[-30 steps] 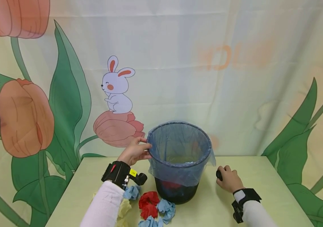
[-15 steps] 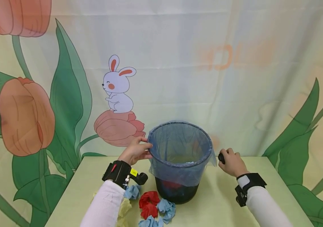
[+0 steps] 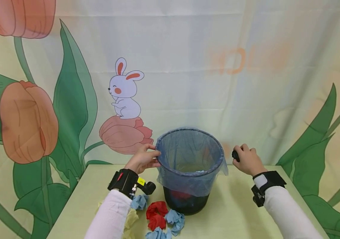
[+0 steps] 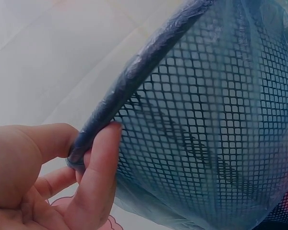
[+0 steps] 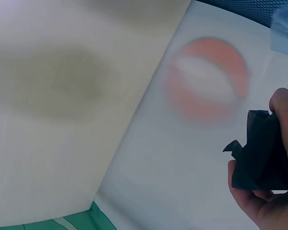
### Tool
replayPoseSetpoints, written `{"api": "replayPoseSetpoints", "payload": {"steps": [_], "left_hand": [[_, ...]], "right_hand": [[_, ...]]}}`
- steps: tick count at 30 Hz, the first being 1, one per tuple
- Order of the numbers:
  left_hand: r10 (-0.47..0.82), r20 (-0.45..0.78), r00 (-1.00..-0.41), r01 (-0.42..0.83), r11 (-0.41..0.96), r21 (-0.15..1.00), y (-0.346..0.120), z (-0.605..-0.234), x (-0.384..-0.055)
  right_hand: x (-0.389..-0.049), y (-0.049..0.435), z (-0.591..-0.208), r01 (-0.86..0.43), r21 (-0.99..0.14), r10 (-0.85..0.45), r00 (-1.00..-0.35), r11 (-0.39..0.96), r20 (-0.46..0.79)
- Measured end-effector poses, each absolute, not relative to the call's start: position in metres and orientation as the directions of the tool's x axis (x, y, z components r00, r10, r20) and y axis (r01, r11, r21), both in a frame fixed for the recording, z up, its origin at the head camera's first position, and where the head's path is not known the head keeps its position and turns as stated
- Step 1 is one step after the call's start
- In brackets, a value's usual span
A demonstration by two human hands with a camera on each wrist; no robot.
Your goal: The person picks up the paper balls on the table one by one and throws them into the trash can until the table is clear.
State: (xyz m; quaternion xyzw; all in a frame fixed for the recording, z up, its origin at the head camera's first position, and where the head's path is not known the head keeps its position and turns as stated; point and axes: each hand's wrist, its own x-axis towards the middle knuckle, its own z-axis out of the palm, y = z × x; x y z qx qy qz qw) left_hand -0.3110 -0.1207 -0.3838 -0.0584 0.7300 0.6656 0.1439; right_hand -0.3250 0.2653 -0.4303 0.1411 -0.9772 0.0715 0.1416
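A round black mesh wastebasket stands upright on the table, lined with a translucent blue plastic bag folded over its rim. My left hand pinches the bag-covered rim on the left, thumb on one side and a finger on the other in the left wrist view. To the right of the wastebasket and apart from it, my right hand is raised. It grips a crumpled piece of black paper, partly hidden by the fingers. Something red and something pale show faintly inside the wastebasket.
Crumpled papers lie at the wastebasket's near left: red, blue, another blue one and yellow, some behind the left sleeve. A printed curtain hangs behind the pale table.
My right hand has risen and moved slightly right with the black paper, from low beside the wastebasket to about rim height. The left hand stays on the rim.
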Motion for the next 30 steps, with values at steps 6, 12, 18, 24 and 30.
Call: {"api": "replayPoseSetpoints", "payload": {"steps": [6,12,18,24,30], "left_hand": [[0.102,-0.286,-0.953,-0.274,0.115,0.955,-0.121,-0.385,-0.311],[0.095,-0.288,-0.953,-0.276,0.123,0.953,-0.12,-0.385,-0.312],[0.093,-0.29,-0.953,-0.278,0.119,0.953,-0.12,-0.385,-0.312],[0.096,-0.298,-0.95,-0.286,0.122,0.95,-0.12,-0.383,-0.311],[0.094,-0.298,-0.95,-0.285,0.129,0.95,-0.121,-0.382,-0.311]], "right_hand": [[-0.327,0.265,-0.412,-0.32,-0.086,-0.281,-0.911,0.944,0.303],[-0.329,0.262,-0.394,-0.337,-0.083,-0.296,-0.903,0.938,0.312],[-0.331,0.256,-0.38,-0.371,-0.071,-0.329,-0.884,0.926,0.332],[-0.333,0.246,-0.368,-0.41,-0.046,-0.369,-0.858,0.911,0.357],[-0.335,0.237,-0.356,-0.444,-0.035,-0.399,-0.834,0.895,0.38]]}}
